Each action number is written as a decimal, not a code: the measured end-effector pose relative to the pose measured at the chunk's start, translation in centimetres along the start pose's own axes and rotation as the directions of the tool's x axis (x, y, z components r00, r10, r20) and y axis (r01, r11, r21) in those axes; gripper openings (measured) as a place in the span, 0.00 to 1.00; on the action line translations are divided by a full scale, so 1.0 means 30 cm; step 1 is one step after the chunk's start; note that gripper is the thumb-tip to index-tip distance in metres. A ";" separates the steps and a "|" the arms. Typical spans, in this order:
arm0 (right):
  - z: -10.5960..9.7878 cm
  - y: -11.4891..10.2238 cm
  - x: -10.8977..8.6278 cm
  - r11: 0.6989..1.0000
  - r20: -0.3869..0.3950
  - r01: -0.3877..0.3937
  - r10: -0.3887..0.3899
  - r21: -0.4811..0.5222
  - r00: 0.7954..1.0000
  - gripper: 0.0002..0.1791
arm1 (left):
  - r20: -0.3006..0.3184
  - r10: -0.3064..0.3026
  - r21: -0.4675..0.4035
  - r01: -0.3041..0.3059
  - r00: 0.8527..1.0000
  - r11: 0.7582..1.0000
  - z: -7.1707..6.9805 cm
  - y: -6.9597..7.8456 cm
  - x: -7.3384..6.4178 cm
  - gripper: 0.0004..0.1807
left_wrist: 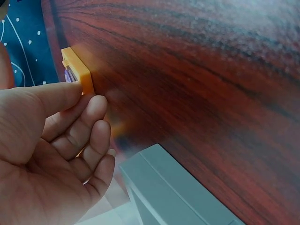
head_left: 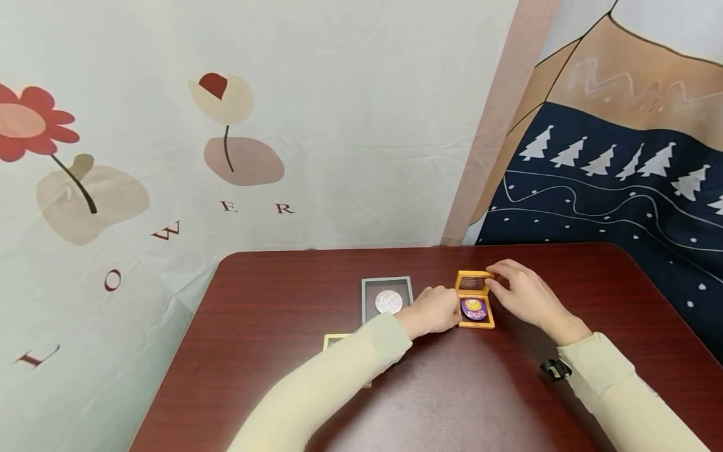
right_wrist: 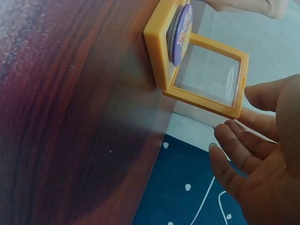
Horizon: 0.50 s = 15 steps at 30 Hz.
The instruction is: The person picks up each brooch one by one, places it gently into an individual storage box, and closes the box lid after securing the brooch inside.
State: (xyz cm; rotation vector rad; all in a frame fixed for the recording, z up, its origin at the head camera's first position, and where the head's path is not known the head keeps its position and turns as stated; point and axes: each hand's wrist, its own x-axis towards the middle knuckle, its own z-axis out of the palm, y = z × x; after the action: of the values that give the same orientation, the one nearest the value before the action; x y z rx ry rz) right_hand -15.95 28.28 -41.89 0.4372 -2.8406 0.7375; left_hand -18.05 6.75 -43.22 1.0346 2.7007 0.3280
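An orange display case (head_left: 480, 325) lies on the table with its lid raised, the clear window visible in the right wrist view. Inside its base sits a round purple badge (head_left: 474, 309) with a yellow figure. My left hand (head_left: 433, 311) pinches the left side wall of the base between thumb and index finger, the other fingers curled. With thumb and index finger, my right hand (head_left: 525, 292) holds the outer corner of the lid (right_wrist: 241, 89); its remaining fingers are loosely bent beside it.
Left of the orange case lies a grey-green case (head_left: 386, 279) with a silvery round piece (head_left: 388, 302). A pale yellow case (head_left: 334, 338) is mostly hidden beneath my left forearm. The dark red table (head_left: 271, 295) ends at patterned cloth hangings (head_left: 350, 125).
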 end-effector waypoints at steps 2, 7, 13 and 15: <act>-0.001 -0.002 -0.006 1.000 0.018 -0.015 0.015 0.010 1.000 0.18 | 0.000 0.001 -0.006 -0.001 1.000 1.000 0.001 0.002 0.001 0.26; -0.002 -0.006 -0.020 1.000 0.022 -0.019 0.018 0.023 1.000 0.16 | -0.001 -0.001 -0.009 0.001 1.000 1.000 0.005 -0.001 0.004 0.27; -0.005 -0.012 -0.042 1.000 0.001 0.013 -0.013 0.023 1.000 0.12 | -0.007 -0.004 -0.005 0.004 1.000 1.000 0.000 -0.001 0.004 0.21; -0.005 -0.014 -0.053 1.000 0.001 0.019 -0.019 0.021 1.000 0.11 | -0.010 -0.006 -0.005 0.006 1.000 1.000 -0.001 -0.001 0.004 0.21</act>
State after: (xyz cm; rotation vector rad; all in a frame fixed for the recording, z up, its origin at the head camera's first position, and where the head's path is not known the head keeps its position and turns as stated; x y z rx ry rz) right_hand -14.30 28.39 -41.96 0.4665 -2.8281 0.7645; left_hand -18.16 6.81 -43.21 1.0264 2.7093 0.3395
